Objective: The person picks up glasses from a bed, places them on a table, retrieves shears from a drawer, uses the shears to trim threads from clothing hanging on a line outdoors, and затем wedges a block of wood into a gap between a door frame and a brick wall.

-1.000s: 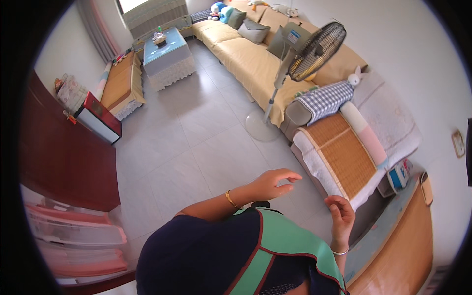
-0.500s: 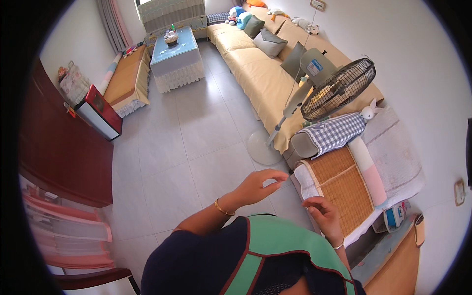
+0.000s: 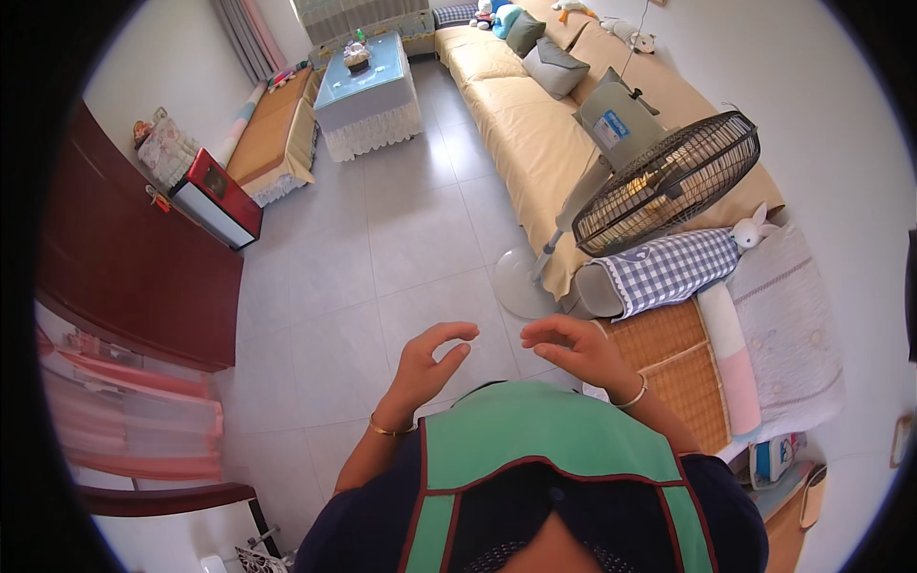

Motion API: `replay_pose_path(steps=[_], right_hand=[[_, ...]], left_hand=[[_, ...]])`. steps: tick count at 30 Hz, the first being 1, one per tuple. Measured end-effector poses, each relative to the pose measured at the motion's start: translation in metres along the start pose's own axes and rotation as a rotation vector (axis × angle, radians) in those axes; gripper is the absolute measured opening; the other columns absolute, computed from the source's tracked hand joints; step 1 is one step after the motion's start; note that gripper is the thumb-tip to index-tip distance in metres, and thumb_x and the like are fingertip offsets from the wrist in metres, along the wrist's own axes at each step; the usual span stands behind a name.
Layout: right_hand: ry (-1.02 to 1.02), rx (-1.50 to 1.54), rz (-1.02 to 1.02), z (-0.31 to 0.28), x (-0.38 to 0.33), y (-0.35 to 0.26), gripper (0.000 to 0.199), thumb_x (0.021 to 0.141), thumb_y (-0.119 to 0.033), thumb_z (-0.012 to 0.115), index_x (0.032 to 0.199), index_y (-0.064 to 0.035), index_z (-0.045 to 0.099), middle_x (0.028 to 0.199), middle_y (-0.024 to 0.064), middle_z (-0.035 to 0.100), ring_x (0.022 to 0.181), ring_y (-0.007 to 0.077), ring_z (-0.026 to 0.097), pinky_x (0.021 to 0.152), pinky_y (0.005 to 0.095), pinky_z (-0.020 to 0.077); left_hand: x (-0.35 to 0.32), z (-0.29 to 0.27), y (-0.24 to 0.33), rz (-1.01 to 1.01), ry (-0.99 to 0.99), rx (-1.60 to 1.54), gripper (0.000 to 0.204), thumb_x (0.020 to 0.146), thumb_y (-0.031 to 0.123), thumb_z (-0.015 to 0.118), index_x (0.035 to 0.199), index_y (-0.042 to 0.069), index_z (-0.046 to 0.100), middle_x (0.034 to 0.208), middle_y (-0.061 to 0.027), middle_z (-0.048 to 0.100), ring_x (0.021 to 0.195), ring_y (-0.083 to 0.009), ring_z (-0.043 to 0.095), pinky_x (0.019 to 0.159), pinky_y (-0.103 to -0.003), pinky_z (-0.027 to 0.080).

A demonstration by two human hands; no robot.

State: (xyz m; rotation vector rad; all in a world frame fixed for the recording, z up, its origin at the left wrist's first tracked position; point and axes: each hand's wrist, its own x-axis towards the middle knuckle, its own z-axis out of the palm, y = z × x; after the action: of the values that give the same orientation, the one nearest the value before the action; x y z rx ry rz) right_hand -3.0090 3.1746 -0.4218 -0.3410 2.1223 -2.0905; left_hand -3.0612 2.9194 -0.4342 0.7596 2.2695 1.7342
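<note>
My left hand [image 3: 429, 367] is raised in front of my chest over the tiled floor, with thumb and fingers apart and curved. Facing it is my right hand [image 3: 577, 352], also holding nothing, its fingers bent and the thumb held off from them. A gap separates the two hands. Below them shows the green apron [image 3: 544, 420] with dark red edging that I wear over dark clothing. Nearest to my right hand are the woven mat [image 3: 669, 353] on the seat and the grey standing fan [image 3: 669, 181], neither touched.
The fan's round base [image 3: 521, 284] stands by the long beige sofa [image 3: 506, 115]. Ahead is a coffee table [image 3: 353, 81] with a lace skirt. At the left are a dark red door [image 3: 153, 248], a red-fronted cabinet [image 3: 218, 201] and a mat-covered daybed [image 3: 272, 143].
My view has turned slightly, so the room sits further right. My right hand has come up and left beside the fan's base; my left hand has drawn back a little leftward.
</note>
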Motion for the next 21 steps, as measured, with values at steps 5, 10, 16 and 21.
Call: replay_pose_path(steps=[5, 10, 16, 21], right_hand=[[-0.064, -0.033, 0.02, -0.018, 0.012, 0.011, 0.026, 0.088, -0.01, 0.061, 0.112, -0.0007, 0.059, 0.105, 0.0083, 0.065, 0.098, 0.015, 0.063, 0.086, 0.0283, 0.0497], [0.008, -0.068, 0.068, -0.014, 0.021, 0.017, 0.028, 0.088, -0.014, 0.061, 0.113, -0.0007, 0.059, 0.104, 0.0092, 0.066, 0.098, 0.0159, 0.062, 0.087, 0.0288, 0.0486], [0.082, 0.006, 0.092, 0.015, 0.038, 0.017, 0.027, 0.089, -0.015, 0.06, 0.112, -0.0002, 0.06, 0.104, 0.0076, 0.066, 0.101, 0.0139, 0.06, 0.089, 0.0285, 0.0465], [0.177, -0.053, 0.156, 0.037, 0.054, 0.023, 0.028, 0.089, -0.018, 0.06, 0.111, -0.0008, 0.061, 0.103, 0.0062, 0.065, 0.098, 0.0129, 0.06, 0.087, 0.0272, 0.0464]], left_hand=[[0.01, 0.014, 0.001, -0.034, -0.043, 0.042, 0.023, 0.085, -0.002, 0.056, 0.108, -0.001, 0.061, 0.105, -0.0086, 0.065, 0.102, -0.0168, 0.061, 0.092, -0.029, 0.046], [0.027, -0.001, -0.009, -0.012, -0.065, 0.071, 0.024, 0.084, -0.003, 0.056, 0.108, -0.001, 0.061, 0.106, -0.0088, 0.065, 0.103, -0.0175, 0.06, 0.091, -0.03, 0.046], [0.05, -0.037, -0.02, 0.0, -0.136, -0.014, 0.025, 0.086, 0.001, 0.056, 0.11, 0.0, 0.061, 0.105, -0.0089, 0.066, 0.102, -0.0185, 0.061, 0.091, -0.03, 0.046], [0.058, -0.067, -0.035, -0.002, -0.2, -0.057, 0.025, 0.085, 0.0, 0.056, 0.109, 0.0, 0.062, 0.105, -0.009, 0.066, 0.102, -0.0184, 0.061, 0.091, -0.03, 0.046]])
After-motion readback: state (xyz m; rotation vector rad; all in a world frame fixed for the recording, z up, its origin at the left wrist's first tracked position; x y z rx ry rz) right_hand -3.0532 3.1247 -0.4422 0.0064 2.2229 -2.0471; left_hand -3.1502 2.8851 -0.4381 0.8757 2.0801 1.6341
